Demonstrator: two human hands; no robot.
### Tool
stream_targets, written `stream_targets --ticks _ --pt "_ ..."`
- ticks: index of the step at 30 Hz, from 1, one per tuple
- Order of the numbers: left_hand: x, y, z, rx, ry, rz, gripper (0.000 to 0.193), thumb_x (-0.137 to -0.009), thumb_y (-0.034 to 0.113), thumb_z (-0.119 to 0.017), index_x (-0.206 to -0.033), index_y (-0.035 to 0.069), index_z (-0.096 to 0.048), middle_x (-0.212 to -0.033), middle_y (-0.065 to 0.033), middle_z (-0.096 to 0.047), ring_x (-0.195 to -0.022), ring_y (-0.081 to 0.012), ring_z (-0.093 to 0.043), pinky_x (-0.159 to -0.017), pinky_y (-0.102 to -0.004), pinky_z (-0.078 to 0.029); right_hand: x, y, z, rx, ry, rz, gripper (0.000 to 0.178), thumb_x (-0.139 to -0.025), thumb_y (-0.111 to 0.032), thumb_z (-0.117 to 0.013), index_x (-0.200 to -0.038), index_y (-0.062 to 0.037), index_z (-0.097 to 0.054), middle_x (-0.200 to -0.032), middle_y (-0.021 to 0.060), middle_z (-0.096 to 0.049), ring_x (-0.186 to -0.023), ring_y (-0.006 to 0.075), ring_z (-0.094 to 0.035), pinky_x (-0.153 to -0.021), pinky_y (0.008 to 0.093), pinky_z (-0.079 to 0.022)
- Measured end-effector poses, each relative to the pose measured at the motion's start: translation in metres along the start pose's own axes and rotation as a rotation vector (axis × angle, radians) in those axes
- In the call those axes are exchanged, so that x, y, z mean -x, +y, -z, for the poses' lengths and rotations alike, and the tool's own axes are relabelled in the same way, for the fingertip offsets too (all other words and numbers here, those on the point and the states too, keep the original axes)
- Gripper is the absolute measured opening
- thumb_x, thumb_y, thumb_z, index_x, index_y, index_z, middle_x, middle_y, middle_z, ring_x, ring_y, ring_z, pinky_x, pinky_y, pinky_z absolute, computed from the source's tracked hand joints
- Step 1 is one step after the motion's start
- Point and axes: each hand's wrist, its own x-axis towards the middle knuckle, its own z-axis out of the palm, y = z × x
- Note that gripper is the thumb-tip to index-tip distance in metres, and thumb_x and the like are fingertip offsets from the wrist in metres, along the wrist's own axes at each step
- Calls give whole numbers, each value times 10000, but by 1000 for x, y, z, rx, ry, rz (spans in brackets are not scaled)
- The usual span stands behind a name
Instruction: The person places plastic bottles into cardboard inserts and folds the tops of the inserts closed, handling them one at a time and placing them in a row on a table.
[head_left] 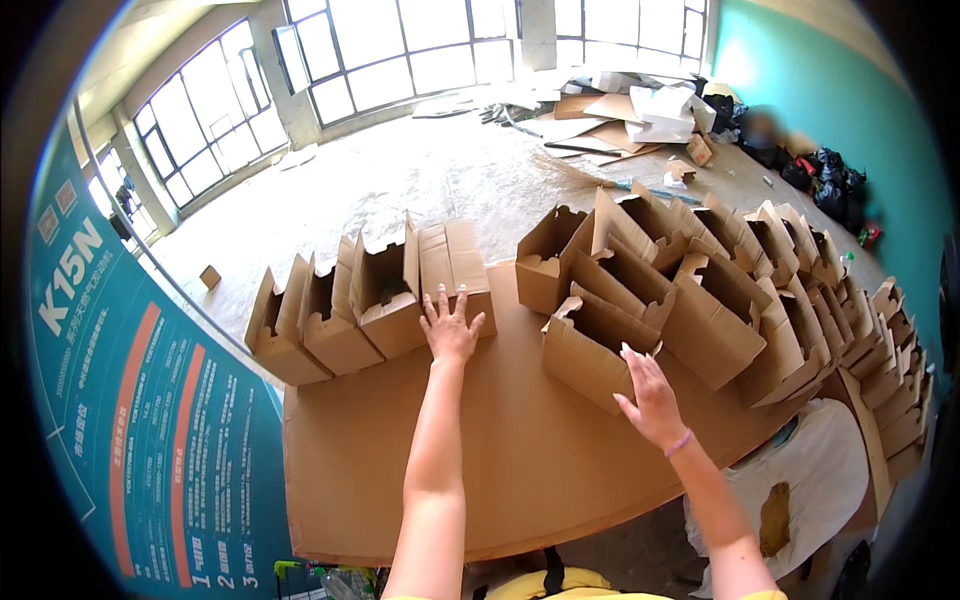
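My left hand [452, 322] lies with fingers spread against the front of a cardboard box [466, 262] whose top flaps are folded over. That box ends a row on the table's left side, beside an open-topped box [388, 285] and two more. Farther right, my right hand [652, 392] has its fingers stretched out and rests at the right end of another open box [585, 350]. This one stands at the near left corner of a large group of open boxes [715, 310]. Neither hand grasps anything.
The brown table [420, 450] has a curved near edge. A teal banner [130, 400] stands at the left. A white-covered stool [830, 460] is at the lower right. Flattened cardboard [610, 130] and black bags [835, 185] lie on the floor behind; a broom [575, 172] lies nearer.
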Motion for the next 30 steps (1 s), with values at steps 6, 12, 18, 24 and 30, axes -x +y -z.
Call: stream_targets --ticks 6,12,18,24,30 --pt "138 -52 53 337 62 -277 557 -866 283 -686 -1363 84 -536 -1385 -202 -526 -1333 -377 -433 -1089 -446 -378 -34 35 -17 315 -346 -208 448 -709 -206 -792 -1088 -87 -584 -846 156 -676 -826 357 -667 -741 450 -535" --pt "321 -180 114 439 356 304 271 -862 139 -669 -1063 -42 -687 -1011 -209 -707 -936 -335 -688 -870 -393 -526 -28 -6 -24 144 -436 39 269 -776 -182 -738 -927 -57 -553 -729 181 -641 -788 390 -644 -688 493 -510" --pt "530 -306 85 283 525 881 201 -868 88 -609 -1007 -27 -699 -885 -176 -717 -783 -272 -701 -722 -369 -539 5 -116 -47 -171 -523 256 190 -854 -211 -667 -933 -95 -539 -641 151 -608 -667 368 -634 -568 455 -492" --pt "698 -377 -26 138 178 1183 384 -718 192 -737 -1052 6 -699 -908 -193 -702 -835 -340 -678 -780 -433 -523 27 -245 -69 -299 -742 614 163 -839 -153 -635 -874 -87 -491 -677 115 -608 -711 323 -640 -631 424 -507" --pt "775 -372 -90 -159 -232 1579 764 -648 289 -815 -1319 83 -513 -1255 -198 -606 -1132 -425 -586 -930 -516 -484 38 -293 -67 -113 -853 637 210 -771 -119 -675 -890 -88 -504 -751 96 -632 -795 302 -647 -744 406 -497"
